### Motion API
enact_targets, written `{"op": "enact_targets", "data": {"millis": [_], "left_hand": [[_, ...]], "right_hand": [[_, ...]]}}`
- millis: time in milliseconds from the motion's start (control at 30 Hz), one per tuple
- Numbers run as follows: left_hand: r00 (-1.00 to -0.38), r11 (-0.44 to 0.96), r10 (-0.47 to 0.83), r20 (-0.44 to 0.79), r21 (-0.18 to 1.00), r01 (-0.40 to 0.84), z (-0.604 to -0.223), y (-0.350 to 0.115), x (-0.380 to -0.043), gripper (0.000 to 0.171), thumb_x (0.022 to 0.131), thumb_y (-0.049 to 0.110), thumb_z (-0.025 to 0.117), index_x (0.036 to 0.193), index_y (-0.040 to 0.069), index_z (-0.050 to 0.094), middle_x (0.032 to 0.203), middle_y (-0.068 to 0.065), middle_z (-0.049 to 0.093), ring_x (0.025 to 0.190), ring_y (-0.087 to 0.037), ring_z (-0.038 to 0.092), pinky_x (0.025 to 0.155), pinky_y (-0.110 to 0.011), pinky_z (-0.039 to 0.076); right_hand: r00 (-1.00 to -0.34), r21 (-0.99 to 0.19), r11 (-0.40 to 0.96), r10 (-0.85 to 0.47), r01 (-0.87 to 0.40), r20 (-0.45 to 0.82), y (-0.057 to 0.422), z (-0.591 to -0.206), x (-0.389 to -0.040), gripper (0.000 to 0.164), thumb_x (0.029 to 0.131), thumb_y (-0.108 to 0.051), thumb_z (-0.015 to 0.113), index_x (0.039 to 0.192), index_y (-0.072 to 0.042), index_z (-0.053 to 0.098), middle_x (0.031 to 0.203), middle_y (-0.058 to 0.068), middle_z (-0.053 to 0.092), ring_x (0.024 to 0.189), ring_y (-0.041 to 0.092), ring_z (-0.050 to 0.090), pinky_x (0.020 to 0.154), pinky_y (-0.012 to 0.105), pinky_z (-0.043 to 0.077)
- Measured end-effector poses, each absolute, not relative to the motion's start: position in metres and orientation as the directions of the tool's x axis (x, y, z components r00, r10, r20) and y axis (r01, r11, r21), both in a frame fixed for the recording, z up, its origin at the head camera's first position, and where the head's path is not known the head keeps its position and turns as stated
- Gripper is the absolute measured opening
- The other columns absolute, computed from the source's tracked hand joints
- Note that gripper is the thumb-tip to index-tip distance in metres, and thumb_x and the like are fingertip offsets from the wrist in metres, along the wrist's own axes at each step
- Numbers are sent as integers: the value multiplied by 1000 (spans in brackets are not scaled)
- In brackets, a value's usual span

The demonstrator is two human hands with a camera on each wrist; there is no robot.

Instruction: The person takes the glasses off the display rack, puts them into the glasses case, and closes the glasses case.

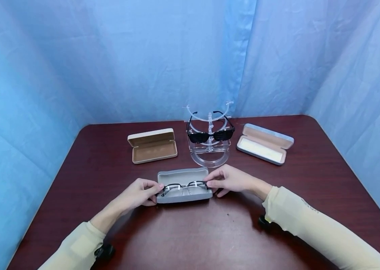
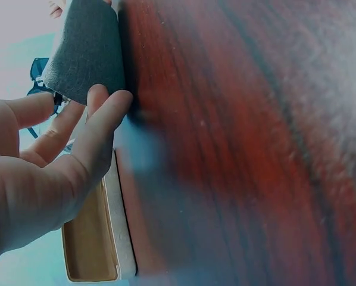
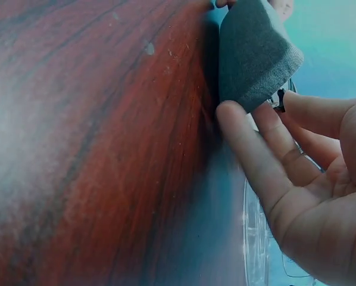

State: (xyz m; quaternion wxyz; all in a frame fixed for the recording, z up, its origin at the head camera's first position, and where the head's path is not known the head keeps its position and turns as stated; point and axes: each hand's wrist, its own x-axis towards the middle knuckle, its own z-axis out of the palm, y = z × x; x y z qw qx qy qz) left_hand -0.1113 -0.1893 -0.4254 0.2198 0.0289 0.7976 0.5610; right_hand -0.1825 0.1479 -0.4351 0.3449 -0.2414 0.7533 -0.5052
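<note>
A grey eyeglass case [image 1: 183, 199] lies open at the middle of the table, its lid raised at the back. Black half-rimmed eyeglasses [image 1: 185, 186] are at its opening, lenses toward the front. My left hand [image 1: 139, 193] pinches their left end between thumb and finger, with other fingertips against the case's end. At the opposite side my right hand [image 1: 228, 179] pinches the right end. In the right wrist view, a black frame corner [image 3: 281, 100] shows at the thumb tip, and a lower finger touches the case's textured grey wall [image 3: 252, 56]. The folded or spread state of the temples is mostly hidden.
Behind the case stands a clear display stand [image 1: 210, 163] bearing black sunglasses [image 1: 198, 137]. An open brown-lined case [image 1: 154, 153] lies back left. Back right is another open case [image 1: 268, 134] with a white piece inside [image 1: 261, 149]. Blue curtains [image 1: 163, 56] surround the dark red table [image 1: 193, 240].
</note>
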Motion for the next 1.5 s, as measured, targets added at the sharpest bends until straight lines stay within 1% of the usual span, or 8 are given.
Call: {"op": "enact_targets", "data": {"millis": [100,200,333,600,867,1133,1333,1500], "left_hand": [[-902,368,293,-317,908,-199,-426,-189,-109,30,100,24,67,104,-5,73,72,-4,61,72,-13,60,73,-33,61],[-902,346,299,-310,917,-201,-427,-191,-107,29,99,21,69,108,-6,73,79,-4,65,76,-13,62,74,-35,62],[-896,308,307,-320,925,-225,-430,-193,-105,32,95,15,73,116,-8,70,95,-7,70,81,-15,67,74,-41,62],[-896,277,328,-299,937,-211,-436,-194,-104,33,90,8,78,116,-9,70,98,-11,73,79,-13,69,74,-41,62],[-915,252,331,-231,956,-150,-438,-202,-111,36,89,3,77,121,-11,67,107,-22,72,83,-13,71,77,-40,62],[-902,314,341,-265,936,-157,-436,-204,-112,29,90,8,78,112,-9,72,104,-16,74,80,-15,70,75,-40,62],[-890,338,334,-311,921,-195,-432,-206,-113,30,90,12,78,113,-7,73,99,-12,75,82,-18,71,75,-40,62],[-873,381,339,-350,900,-213,-425,-210,-115,35,92,21,78,115,-5,71,95,-14,75,84,-23,72,77,-42,62]], "right_hand": [[-652,-901,410,-724,-143,-225,147,-433,-179,28,100,-14,67,123,2,71,91,6,74,80,19,69,69,37,62],[-661,-860,433,-733,-270,-162,146,-430,-176,25,98,-15,70,118,-2,75,82,3,73,74,17,68,65,31,62],[-681,-835,443,-723,-325,-119,146,-429,-173,20,94,-15,75,110,-5,79,78,2,72,68,15,67,61,29,61],[-715,-867,464,-668,-184,-205,146,-436,-172,7,90,-13,79,96,-10,81,79,6,75,68,20,72,59,35,62],[-715,-902,425,-653,-73,-250,149,-436,-176,9,92,-10,77,99,-4,78,87,9,75,77,21,71,65,39,63],[-681,-908,420,-661,14,-316,154,-437,-178,16,91,-17,79,96,-4,70,85,15,74,78,26,72,65,43,63],[-654,-904,425,-673,40,-345,157,-434,-181,26,93,-25,77,103,-4,68,91,14,73,83,27,71,67,44,63],[-630,-900,417,-667,127,-398,160,-432,-185,41,95,-27,75,124,1,65,105,13,73,90,27,71,70,44,63]]}}
